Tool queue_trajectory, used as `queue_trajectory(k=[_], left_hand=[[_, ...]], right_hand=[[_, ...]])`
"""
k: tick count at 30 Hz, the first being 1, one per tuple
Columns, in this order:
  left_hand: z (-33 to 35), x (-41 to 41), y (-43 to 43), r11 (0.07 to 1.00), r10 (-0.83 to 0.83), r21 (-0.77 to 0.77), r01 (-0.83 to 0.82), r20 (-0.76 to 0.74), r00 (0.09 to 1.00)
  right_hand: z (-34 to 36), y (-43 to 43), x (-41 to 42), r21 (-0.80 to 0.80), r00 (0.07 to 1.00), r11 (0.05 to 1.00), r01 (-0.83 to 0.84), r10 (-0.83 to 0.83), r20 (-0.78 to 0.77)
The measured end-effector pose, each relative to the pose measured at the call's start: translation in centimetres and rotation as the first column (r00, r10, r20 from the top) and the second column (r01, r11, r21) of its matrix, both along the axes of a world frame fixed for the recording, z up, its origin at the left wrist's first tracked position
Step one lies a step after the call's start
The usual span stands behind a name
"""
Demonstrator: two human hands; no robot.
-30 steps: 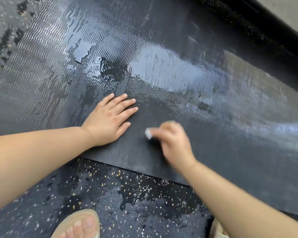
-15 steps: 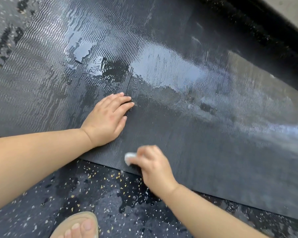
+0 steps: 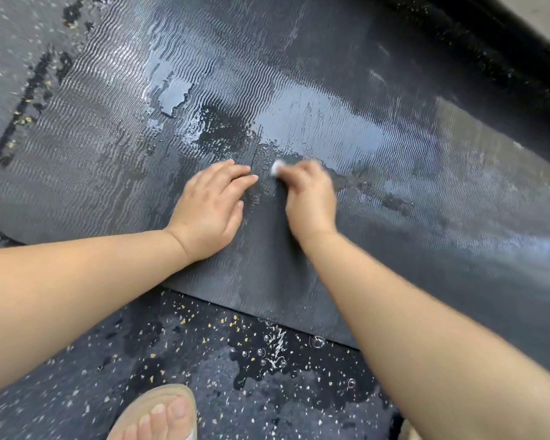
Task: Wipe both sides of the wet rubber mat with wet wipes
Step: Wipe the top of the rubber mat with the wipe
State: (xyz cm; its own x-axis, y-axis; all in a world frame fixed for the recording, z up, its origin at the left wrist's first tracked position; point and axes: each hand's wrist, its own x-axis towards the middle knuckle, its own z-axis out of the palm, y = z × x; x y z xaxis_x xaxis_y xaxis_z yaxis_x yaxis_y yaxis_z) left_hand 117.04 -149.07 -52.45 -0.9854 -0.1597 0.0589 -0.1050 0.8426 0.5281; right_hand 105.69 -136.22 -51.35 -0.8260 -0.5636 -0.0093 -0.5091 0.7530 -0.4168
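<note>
A large black rubber mat (image 3: 394,192) with a wavy ribbed surface lies flat on the ground, with shiny water pooled across its middle. My left hand (image 3: 211,208) presses flat on the mat near its front edge, fingers straight and together. Right beside it, my right hand (image 3: 310,195) grips a small wadded white wet wipe (image 3: 277,168) against the mat. Only a corner of the wipe shows past my fingers.
Wet dark speckled flooring (image 3: 204,360) with puddles and bubbles lies in front of the mat's near edge. My sandalled foot (image 3: 162,414) stands at the bottom. A black raised curb (image 3: 489,49) runs along the far right.
My right hand pulled the wipe back to the mat's front edge, then pushed it forward up to the water line beside my left fingertips. My left hand stayed put.
</note>
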Motion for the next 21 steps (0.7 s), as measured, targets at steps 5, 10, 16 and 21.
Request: queue_trajectory(k=[5,10,16,21], left_hand=[[-0.4,-0.3,-1.3,0.991,0.069,-0.114,-0.065,0.029,0.997],[-0.8,-0.2,-1.1,0.989,0.087,-0.122,-0.083,0.031,0.996],[-0.7,-0.3,-1.1,0.988,0.103,-0.121,-0.095,0.058,0.993],[-0.8,-0.5,-1.0,0.986,0.125,-0.115,-0.12,0.042,0.991]], right_hand=[[1.2,5.2,11.3,-0.062,0.851,0.874,-0.483,0.485,0.2],[2.5,5.1,7.7,-0.112,0.863,0.896,-0.429,0.444,0.242],[0.7,-0.1,-4.6,-0.01,0.983,0.988,0.154,-0.152,0.105],[-0.4,-0.9,0.3,-0.032,0.995,0.995,0.095,-0.095,0.005]])
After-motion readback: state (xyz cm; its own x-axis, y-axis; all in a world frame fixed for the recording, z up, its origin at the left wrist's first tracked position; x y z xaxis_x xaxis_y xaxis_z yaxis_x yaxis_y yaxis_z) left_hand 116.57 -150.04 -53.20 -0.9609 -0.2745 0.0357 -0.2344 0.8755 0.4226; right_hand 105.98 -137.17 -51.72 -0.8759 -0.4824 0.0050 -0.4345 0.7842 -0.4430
